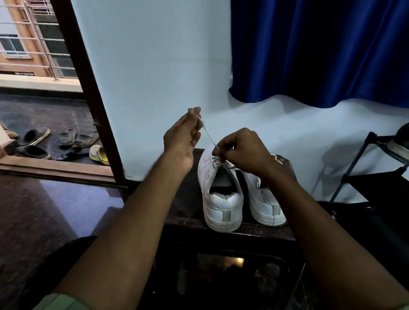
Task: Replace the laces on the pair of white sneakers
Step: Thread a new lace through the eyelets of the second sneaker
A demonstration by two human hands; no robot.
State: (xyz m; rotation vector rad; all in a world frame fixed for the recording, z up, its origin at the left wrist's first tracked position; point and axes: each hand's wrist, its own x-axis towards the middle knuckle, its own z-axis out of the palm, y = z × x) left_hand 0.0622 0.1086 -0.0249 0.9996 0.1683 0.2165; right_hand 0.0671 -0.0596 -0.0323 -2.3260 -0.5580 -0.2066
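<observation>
Two white sneakers stand side by side, heels toward the camera, on a dark worktop (230, 227). The left sneaker (219, 190) is the one in hand; the right sneaker (266, 202) sits touching or just beside it, partly hidden behind the right forearm.

A lace (208, 136) runs taut as a thin slanted line from the left sneaker's eyelet area up and to the left. Its upper end is pinched in the fingers of the left hand (182, 139), which is raised above and left of the shoe, palm turned inward. The right hand (244, 148) hovers directly over the shoe's tongue, fingers curled and pinching the lace at its lower end, close to the eyelets.

The lace's long axis points from the right hand's pinch toward the left hand, so any further pull goes up and leftward, away from the shoe. The right hand is nearer the eyelets and seems best placed to guide or steady the lace there
</observation>
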